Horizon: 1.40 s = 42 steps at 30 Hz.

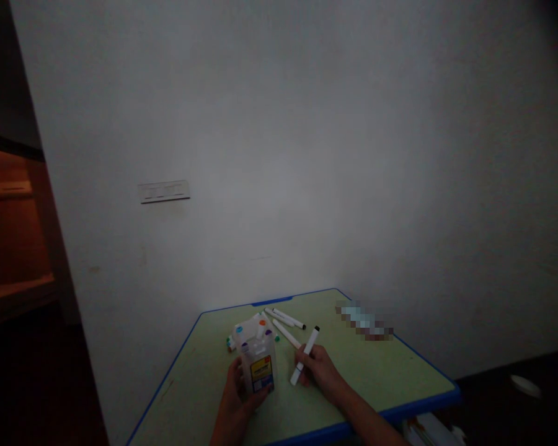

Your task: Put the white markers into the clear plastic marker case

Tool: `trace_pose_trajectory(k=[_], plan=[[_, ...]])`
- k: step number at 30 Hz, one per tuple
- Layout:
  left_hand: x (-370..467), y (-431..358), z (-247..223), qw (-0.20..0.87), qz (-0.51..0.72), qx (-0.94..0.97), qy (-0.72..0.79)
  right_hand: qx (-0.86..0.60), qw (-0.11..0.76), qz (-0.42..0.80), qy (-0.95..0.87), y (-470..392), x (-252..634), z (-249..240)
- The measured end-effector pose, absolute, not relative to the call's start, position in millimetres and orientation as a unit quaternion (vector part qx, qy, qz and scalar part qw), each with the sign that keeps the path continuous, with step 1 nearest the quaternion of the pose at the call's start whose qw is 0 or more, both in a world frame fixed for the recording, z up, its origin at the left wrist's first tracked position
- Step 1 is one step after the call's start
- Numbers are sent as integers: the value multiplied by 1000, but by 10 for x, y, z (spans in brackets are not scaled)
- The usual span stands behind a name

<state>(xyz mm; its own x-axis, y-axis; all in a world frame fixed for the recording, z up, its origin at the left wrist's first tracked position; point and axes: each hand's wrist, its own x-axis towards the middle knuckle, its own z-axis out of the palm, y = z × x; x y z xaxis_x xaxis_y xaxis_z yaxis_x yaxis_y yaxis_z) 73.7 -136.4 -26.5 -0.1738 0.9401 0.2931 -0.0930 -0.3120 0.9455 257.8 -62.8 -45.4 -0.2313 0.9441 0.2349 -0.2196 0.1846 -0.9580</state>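
Note:
My left hand (239, 390) is wrapped round a clear plastic marker case (260, 367) with a yellow and blue label. Several markers with coloured ends, orange and purple among them, show at the top of the case. In the fingers of my right hand (320, 371) is a white marker (305, 355) with a black end, tilted up to the right, just right of the case. Behind it lie loose white markers (288, 317) on the table. More markers (235, 337) with green and blue ends lie behind the case, partly hidden by it.
The pale green table (376, 371) has a blue edge and meets a grey wall (307, 155). A blurred-out object (363, 321) lies near its right edge. A switch panel (164, 191) is on the wall. White items (430, 428) show below the front edge.

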Motion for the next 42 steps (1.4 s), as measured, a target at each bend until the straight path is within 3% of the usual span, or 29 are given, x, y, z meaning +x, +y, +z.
trace_pose_trajectory(k=[34,42], plan=[[679,-1379,-231,427,609,527,411,-332,505,600,-524,-665,2588,-402],[676,-1373,-265,434,607,528,406,-362,498,553,-561,-694,2608,-398]])
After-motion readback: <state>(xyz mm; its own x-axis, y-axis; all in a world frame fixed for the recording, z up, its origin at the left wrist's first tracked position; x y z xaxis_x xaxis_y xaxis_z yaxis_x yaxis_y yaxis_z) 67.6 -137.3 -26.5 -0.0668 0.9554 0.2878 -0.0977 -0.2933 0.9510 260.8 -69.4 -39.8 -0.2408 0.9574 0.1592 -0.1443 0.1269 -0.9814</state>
